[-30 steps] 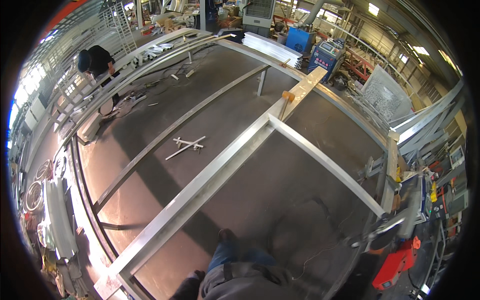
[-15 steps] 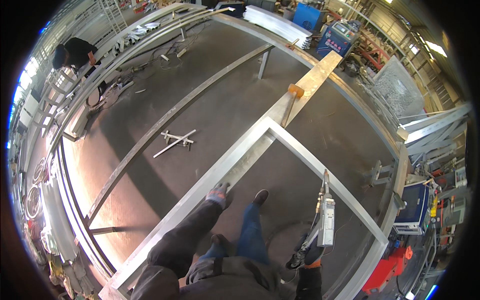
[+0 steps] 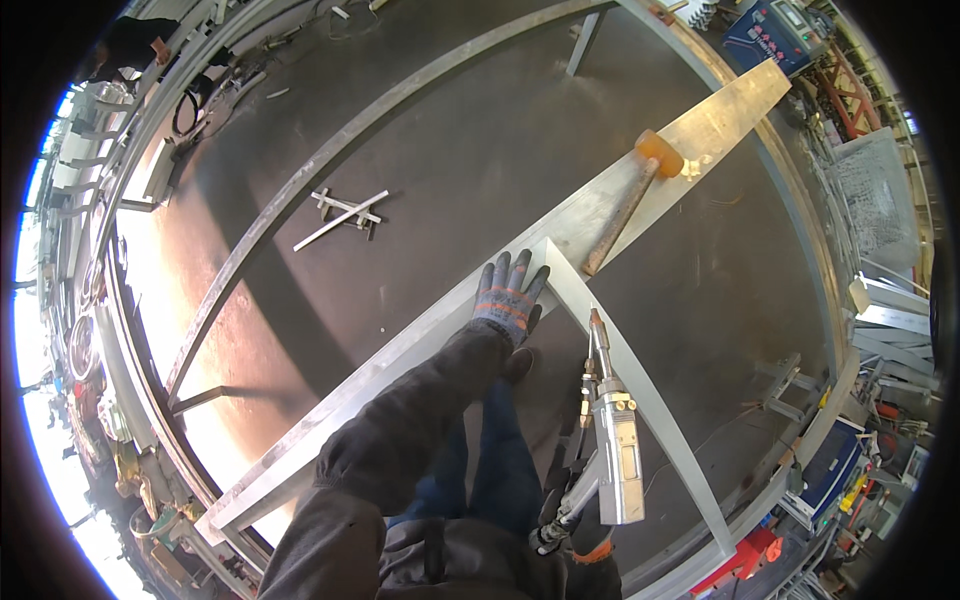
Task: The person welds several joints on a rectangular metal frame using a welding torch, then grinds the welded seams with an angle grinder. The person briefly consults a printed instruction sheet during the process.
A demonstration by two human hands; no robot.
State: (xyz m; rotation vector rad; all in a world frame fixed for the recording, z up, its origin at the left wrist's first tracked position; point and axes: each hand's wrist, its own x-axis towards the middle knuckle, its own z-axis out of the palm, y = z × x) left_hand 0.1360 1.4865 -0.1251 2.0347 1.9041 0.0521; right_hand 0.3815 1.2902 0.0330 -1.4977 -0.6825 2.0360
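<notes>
My left hand [image 3: 508, 295], in a grey and dark work glove, lies flat with spread fingers on a silver metal frame [image 3: 400, 345], close to its corner. My right hand [image 3: 592, 538] is mostly hidden beneath a handheld welding gun [image 3: 620, 455], which it grips by the handle. The gun's copper-coloured nozzle points away from me, beside the frame's right-hand bar [image 3: 640, 375]. Just beyond the corner, a mallet [image 3: 658, 155] with an orange head and worn handle rests on a wide metal beam [image 3: 725, 110] under the frame.
A curved steel rail [image 3: 300, 185] runs along the left, with small metal clamps or bars [image 3: 345, 215] on the dark floor inside it. At the far right stands a blue machine [image 3: 770, 35]. A red object [image 3: 735, 565] sits at lower right. Another person [image 3: 135, 50] is at far left.
My left hand has slid forward along the frame to its corner, fingers now spread. The welding gun has shifted left, nearer the corner. My view has moved closer and tilted down.
</notes>
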